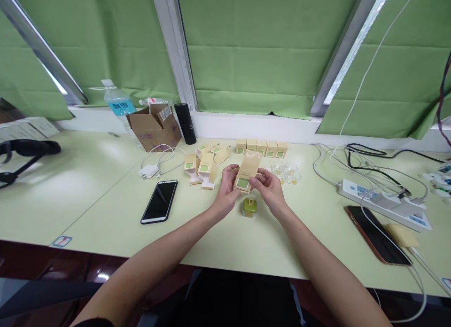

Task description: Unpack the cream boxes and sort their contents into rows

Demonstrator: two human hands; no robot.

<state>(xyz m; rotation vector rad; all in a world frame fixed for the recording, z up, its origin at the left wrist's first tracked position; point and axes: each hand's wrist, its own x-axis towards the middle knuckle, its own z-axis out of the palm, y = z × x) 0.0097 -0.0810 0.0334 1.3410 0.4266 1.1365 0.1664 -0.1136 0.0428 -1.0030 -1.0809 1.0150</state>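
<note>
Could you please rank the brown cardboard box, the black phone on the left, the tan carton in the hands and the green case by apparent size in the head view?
1. Brown cardboard box, though it sits farther back.
2. Black phone.
3. Tan carton, held by both hands.
4. Green case.

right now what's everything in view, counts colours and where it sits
held box: 1, tan with green square, between both hands
green case: 1, clear with green inside, on desk below the hands
closed boxes: 5, tan and green, row near the sill
loose boxes: several, tan and green, left of hands
clear cases: about 3, right of hands
black phone: 1, desk left
red-edged phone: 1, desk right
power strip: 1, white, right
cardboard box: 1, brown, open
black flask: 1, by sill
water bottle: 1, clear
left hand: 1, on box
right hand: 1, on box
</note>
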